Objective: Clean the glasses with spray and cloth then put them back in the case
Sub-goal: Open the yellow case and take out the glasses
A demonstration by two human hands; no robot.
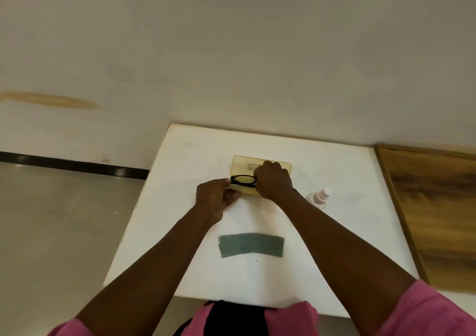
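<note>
- Both hands hold the glasses (243, 180) right over the open case (262, 166), which sits mid-counter towards the far edge.
- Left hand (215, 199): fingers curled, pinching the left end of the black frame at the hinge.
- Right hand (274, 181): fingers curled down over the right end of the frame, covering that lens. Only the left lens shows.
- Two-end grip keeps fingertips off the lenses and the frame level, which makes sense for either lifting out or seating in.
- Can't tell whether the glasses touch the case tray or hover just above it.
- Cloth (251, 245): lies flat on the counter (180, 206), near side, well apart from the hands, untouched.
- Spray bottle (322, 197): stands upright to the right of the case, near the right forearm, cap on as far as I can see.
- My read: cloth and bottle are parked within easy reach on each side so either hand can grab one while the other keeps the glasses.
- Stage is ambiguous; the neat cloth could mean start or finish.
</note>
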